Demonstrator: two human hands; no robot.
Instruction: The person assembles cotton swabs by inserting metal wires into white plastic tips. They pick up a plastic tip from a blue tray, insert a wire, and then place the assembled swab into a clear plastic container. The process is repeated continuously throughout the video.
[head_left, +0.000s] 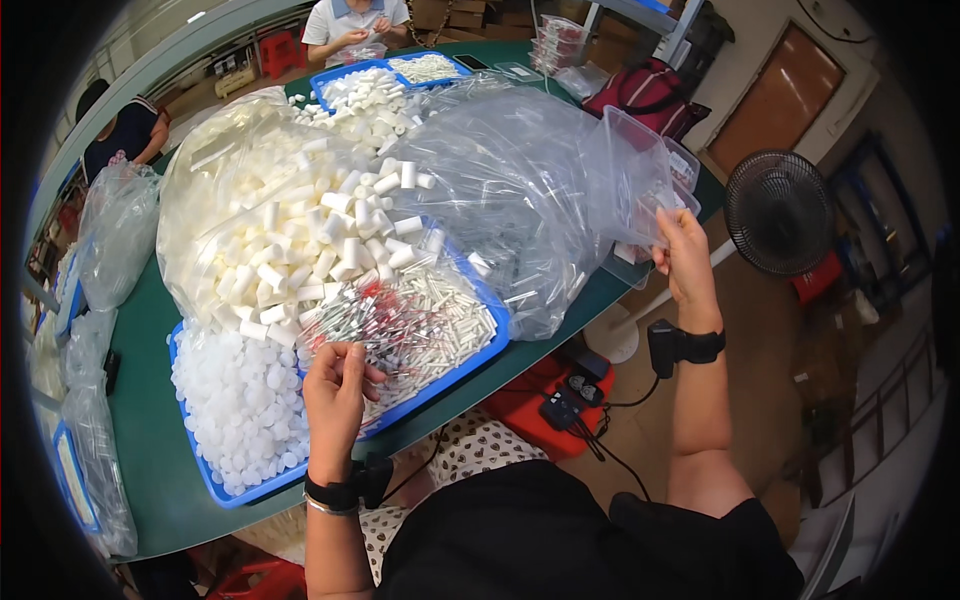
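a worker's right hand (688, 262) gripped the edge of a tilted clear plastic tub (628, 172) at the right end of a green desk (150, 450), the fingers pinched on it with the thumb against them. the left hand (335, 395) was over the near edge of a blue tray (494, 305), its fingers loosely curled and the thumb close to the forefinger; whether they had hold of anything could not be told.

just beyond them, slim red-and-silver pieces (372, 315) lay heaped among short, thin white rods (458, 325) in the tray. to the left, translucent white discs (240, 410) formed a pile, also edged in blue; whether 1 tray or 2 held the lot was unclear. behind, thick white cylinders (345, 245) spilled from a large clear bag (225, 145), beside a 2nd clear bag (500, 150) that reached the tub. 1 person in a white top (345, 22) was across the desk, and a black fan (780, 212) stood at right.
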